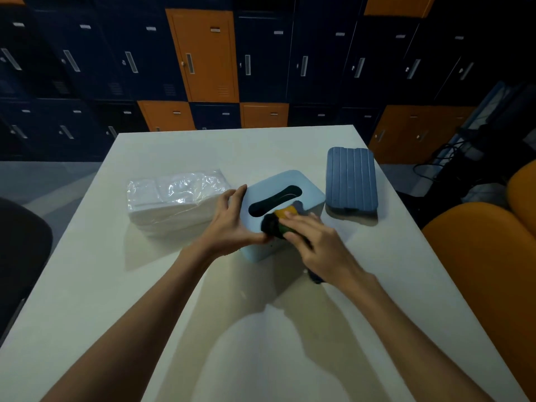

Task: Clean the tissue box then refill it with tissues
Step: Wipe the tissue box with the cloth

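Note:
A light blue tissue box [304, 187] with a dark oval slot on top stands in the middle of the white table [87, 285]. My left hand [229, 224] grips the box's left side, fingers curled over its edge. My right hand [316, 245] holds a yellow and dark green sponge [280, 223] and presses it onto the box's top near the front. A clear-wrapped pack of white tissues [171, 201] lies to the left of the box. The ribbed darker blue base panel of the box [351, 182] lies to its right.
Orange chairs [478, 256] stand along the table's right side, with a dark chair [20, 256] at the left. Navy and orange lockers [203, 56] fill the wall beyond the table's far edge. Cables and bags lie on the floor at the right.

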The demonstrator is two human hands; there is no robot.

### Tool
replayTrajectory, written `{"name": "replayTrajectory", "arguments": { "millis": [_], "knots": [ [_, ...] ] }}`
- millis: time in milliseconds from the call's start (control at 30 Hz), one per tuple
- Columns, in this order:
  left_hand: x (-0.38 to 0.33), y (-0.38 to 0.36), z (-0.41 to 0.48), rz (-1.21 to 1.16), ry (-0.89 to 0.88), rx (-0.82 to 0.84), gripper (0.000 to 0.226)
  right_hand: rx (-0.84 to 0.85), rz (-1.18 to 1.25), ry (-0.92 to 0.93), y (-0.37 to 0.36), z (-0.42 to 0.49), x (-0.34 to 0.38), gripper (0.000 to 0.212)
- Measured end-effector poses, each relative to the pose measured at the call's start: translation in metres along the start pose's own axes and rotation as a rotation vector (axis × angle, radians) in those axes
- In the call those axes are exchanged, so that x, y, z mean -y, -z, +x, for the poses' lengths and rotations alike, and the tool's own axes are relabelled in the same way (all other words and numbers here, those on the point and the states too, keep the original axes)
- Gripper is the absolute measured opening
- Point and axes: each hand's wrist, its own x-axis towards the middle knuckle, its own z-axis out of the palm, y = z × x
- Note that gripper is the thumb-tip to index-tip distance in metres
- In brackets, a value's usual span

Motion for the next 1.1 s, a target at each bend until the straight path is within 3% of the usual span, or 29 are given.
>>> {"name": "replayTrajectory", "arguments": {
  "millis": [100, 167, 267, 433, 600, 767, 833, 933, 1033, 1100],
  "knots": [
    [0.002, 0.0, 0.0, -0.002, 0.037, 0.024, 0.133, -0.01, -0.041, -0.18, 0.04, 0.009, -0.017, 0.031],
    [0.002, 0.0, 0.0, 0.011, 0.041, 0.022, 0.136, -0.12, -0.02, -0.294, 0.061, 0.031, -0.021, 0.031],
    [0.002, -0.001, -0.001, -0.02, 0.053, 0.01, 0.14, -0.23, 0.016, -0.292, 0.066, 0.069, -0.021, 0.036],
    [0.005, -0.001, 0.001, -0.042, 0.034, -0.029, 0.124, 0.161, -0.179, -0.297, 0.01, 0.105, -0.037, 0.048],
    [0.005, -0.004, 0.003, -0.073, 0.03, -0.05, 0.12, 0.104, -0.297, -0.371, -0.02, 0.137, -0.027, 0.056],
    [0.004, -0.005, 0.002, -0.085, 0.031, -0.061, 0.126, 0.202, -0.258, 0.052, -0.035, 0.128, 0.002, 0.047],
    [0.004, -0.006, 0.0, -0.09, 0.036, -0.062, 0.127, 0.223, -0.122, 0.104, -0.026, 0.127, -0.009, 0.041],
    [0.003, -0.006, -0.002, -0.1, 0.056, -0.058, 0.126, 0.117, -0.045, -0.073, -0.01, 0.134, -0.035, 0.038],
    [0.003, -0.006, -0.002, -0.116, 0.059, -0.06, 0.125, -0.05, -0.188, -0.351, -0.009, 0.139, -0.039, 0.037],
    [0.003, -0.006, -0.002, -0.128, 0.063, -0.062, 0.126, -0.072, -0.282, -0.37, -0.02, 0.137, -0.026, 0.039]
  ]
}}
